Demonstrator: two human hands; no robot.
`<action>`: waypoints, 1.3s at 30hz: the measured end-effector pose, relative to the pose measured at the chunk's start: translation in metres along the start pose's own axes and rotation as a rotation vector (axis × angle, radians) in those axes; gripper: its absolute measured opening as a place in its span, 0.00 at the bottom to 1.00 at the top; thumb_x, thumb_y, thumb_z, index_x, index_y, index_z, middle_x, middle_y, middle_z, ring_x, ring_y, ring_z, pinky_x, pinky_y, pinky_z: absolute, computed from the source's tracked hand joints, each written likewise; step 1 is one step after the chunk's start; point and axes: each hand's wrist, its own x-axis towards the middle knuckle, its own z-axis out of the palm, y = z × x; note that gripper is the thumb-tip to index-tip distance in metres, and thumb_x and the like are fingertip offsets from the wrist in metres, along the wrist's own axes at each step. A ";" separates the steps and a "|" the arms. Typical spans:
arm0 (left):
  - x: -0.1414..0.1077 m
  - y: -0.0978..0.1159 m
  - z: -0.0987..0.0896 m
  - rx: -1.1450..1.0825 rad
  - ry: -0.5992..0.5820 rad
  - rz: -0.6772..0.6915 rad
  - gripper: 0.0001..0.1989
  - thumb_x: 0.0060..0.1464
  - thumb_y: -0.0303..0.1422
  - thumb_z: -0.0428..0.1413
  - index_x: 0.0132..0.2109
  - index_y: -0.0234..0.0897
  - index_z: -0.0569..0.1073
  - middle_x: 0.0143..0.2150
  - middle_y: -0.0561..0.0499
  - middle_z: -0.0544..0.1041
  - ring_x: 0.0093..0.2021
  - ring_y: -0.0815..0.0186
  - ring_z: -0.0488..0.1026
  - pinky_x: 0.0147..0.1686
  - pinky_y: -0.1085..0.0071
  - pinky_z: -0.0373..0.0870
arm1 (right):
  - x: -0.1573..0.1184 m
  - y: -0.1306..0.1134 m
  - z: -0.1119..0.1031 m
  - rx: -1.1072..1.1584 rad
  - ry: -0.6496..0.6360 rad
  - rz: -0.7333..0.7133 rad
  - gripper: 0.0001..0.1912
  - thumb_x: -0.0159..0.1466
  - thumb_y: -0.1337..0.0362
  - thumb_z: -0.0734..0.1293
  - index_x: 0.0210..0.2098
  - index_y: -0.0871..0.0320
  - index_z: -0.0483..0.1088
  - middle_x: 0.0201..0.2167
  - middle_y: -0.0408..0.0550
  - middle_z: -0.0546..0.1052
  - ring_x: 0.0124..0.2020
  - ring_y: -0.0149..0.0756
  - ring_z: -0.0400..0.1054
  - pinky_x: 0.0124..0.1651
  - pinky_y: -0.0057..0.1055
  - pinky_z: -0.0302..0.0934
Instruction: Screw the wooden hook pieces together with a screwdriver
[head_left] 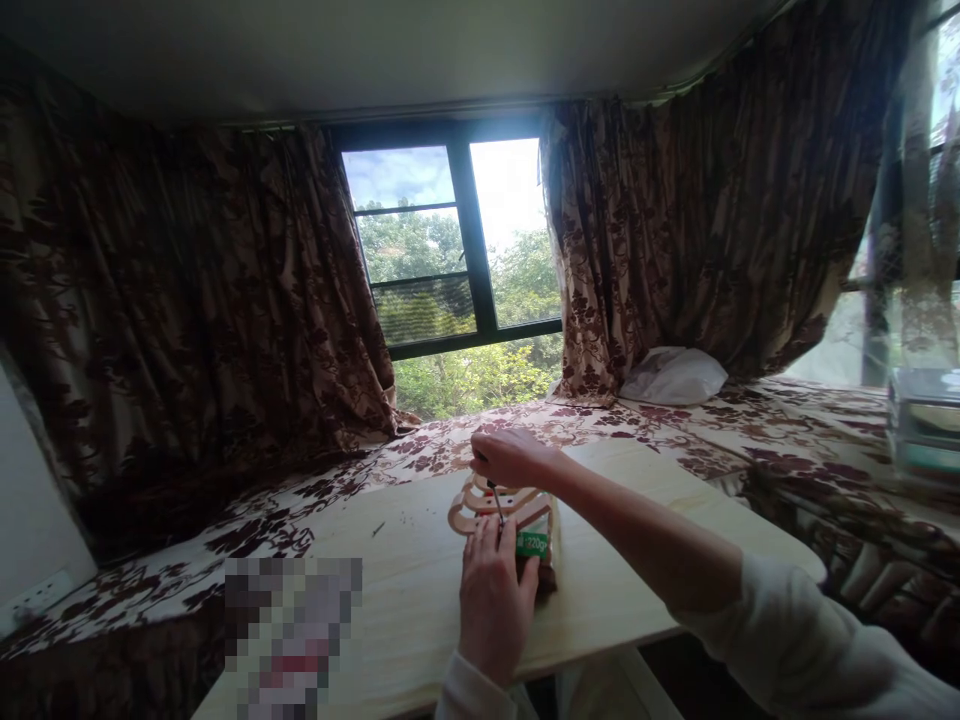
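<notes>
A pale wooden piece with curved, looped bars (466,512) lies on the light wooden table (600,600). Beside and partly under it is a packet with a green label (532,543) reading 220g. My right hand (514,458) is closed around the handle of a screwdriver-like tool (496,495), held upright with its shaft pointing down at the wooden piece. My left hand (495,580) rests near the shaft's lower end, fingers together on the wooden piece and the packet. The tool's tip is hidden by the left fingers.
Small dark bits (409,520) and a thin dark sliver (378,528) lie left of the wooden piece. A blurred-out item (292,640) is at the table's front left. Behind are a flowered cloth ledge (450,440), a white plastic bag (675,376) and a window. A clear box (926,425) stands far right.
</notes>
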 end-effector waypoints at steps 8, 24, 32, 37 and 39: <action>-0.001 -0.003 -0.002 -0.005 -0.054 0.035 0.28 0.51 0.32 0.51 0.60 0.28 0.62 0.63 0.38 0.59 0.64 0.54 0.54 0.62 0.56 0.52 | 0.000 0.002 0.005 -0.018 0.030 0.047 0.14 0.65 0.61 0.54 0.40 0.59 0.68 0.35 0.54 0.78 0.34 0.43 0.73 0.29 0.32 0.56; 0.039 -0.005 0.016 -0.058 -0.121 -0.003 0.28 0.49 0.21 0.50 0.59 0.32 0.62 0.62 0.43 0.60 0.64 0.57 0.54 0.64 0.60 0.50 | 0.033 0.032 0.013 0.021 -0.064 0.026 0.13 0.65 0.61 0.55 0.41 0.59 0.67 0.40 0.55 0.77 0.39 0.44 0.70 0.32 0.32 0.57; 0.094 -0.007 0.048 0.004 -0.083 0.018 0.28 0.47 0.22 0.54 0.58 0.33 0.64 0.59 0.41 0.64 0.61 0.55 0.58 0.61 0.57 0.55 | 0.064 0.077 0.037 0.023 -0.040 0.097 0.13 0.65 0.61 0.54 0.43 0.58 0.66 0.38 0.53 0.77 0.35 0.41 0.70 0.28 0.30 0.51; 0.101 -0.019 0.056 0.063 -0.046 0.093 0.30 0.46 0.24 0.56 0.57 0.38 0.64 0.58 0.44 0.66 0.58 0.55 0.62 0.56 0.55 0.61 | 0.071 0.098 0.050 0.037 -0.005 0.101 0.11 0.66 0.61 0.54 0.37 0.56 0.66 0.34 0.49 0.77 0.30 0.36 0.69 0.25 0.30 0.44; 0.101 -0.028 0.061 0.093 -0.029 0.135 0.30 0.46 0.26 0.57 0.58 0.40 0.63 0.58 0.46 0.66 0.58 0.55 0.61 0.56 0.55 0.61 | 0.070 0.101 0.054 0.062 0.043 0.094 0.11 0.66 0.61 0.55 0.35 0.56 0.66 0.30 0.47 0.77 0.27 0.33 0.67 0.25 0.31 0.40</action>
